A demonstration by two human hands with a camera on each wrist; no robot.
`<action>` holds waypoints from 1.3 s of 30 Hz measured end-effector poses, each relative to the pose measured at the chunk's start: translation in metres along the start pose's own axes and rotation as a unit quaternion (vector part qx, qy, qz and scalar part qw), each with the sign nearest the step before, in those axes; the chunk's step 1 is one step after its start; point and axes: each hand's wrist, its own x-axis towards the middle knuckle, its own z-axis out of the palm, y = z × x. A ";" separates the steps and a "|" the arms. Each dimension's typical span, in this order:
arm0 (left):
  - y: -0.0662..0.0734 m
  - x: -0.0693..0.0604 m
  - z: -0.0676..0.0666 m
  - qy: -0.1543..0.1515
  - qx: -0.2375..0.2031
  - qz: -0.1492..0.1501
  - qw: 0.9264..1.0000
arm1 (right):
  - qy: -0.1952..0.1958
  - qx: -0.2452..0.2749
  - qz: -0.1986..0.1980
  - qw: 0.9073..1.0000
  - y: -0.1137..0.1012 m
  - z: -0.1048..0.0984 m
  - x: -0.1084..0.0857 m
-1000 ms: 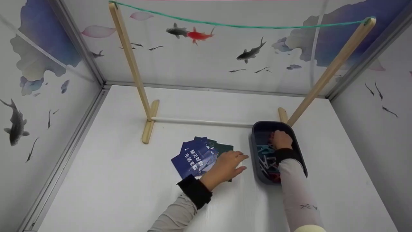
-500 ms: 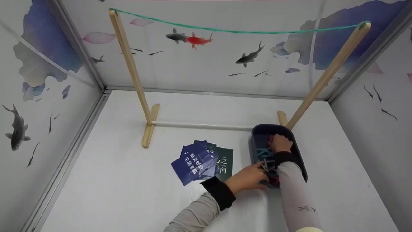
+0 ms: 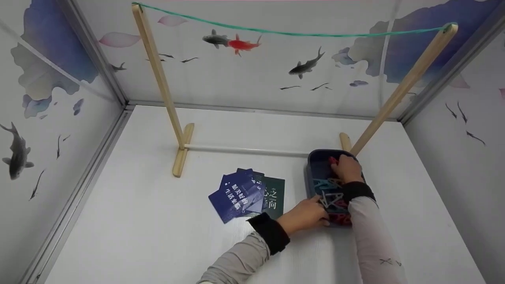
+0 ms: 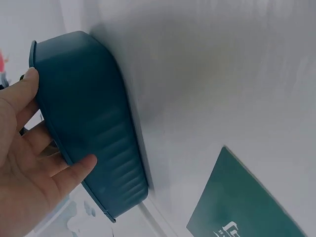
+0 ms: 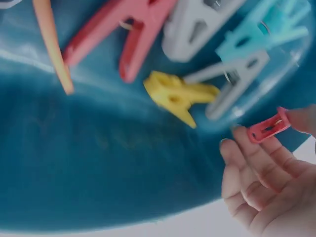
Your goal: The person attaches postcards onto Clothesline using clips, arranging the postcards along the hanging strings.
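Left hand: at the left long side of the bin; fingers bent over the rim and gripping it, one lying against the outer wall.
Bin: dark blue, standing on the desk; long axis runs away from the person.
Cards: fanned flat, left of the bin; blue ones above, a green card partly beneath, at the right.
Loose clothespins: yellow, grey, turquoise and red, lying at mixed angles inside the bin.
Right hand: over the far part of the bin; thumb and fingertips pinch the red clothespin.
Red clothespin: at the bin's far end, apart from the loose ones. Long axis, right wrist view: slants gently from fingertips, lower left, up to thumb, right. Clamping end: cannot be told.
White rod: crosswise beyond the cards; right end hidden behind the bin.
Wooden posts: one each side.
Green string: sags between the post tops.
Back wall: white, printed with fish.
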 end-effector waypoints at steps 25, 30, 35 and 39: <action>-0.083 -0.087 -0.034 0.127 -0.080 -0.144 0.978 | 0.103 0.186 -0.127 0.969 -0.095 -0.036 -0.006; -0.105 -0.120 -0.031 0.169 -0.097 -0.192 0.962 | 0.074 0.221 -0.142 0.962 -0.122 -0.033 -0.017; -0.129 -0.146 -0.034 0.149 -0.131 -0.259 0.945 | 0.071 0.253 -0.175 0.949 -0.143 -0.032 -0.030; -0.143 -0.161 -0.033 0.119 -0.164 -0.323 0.924 | 0.076 0.266 -0.200 0.940 -0.156 -0.031 -0.042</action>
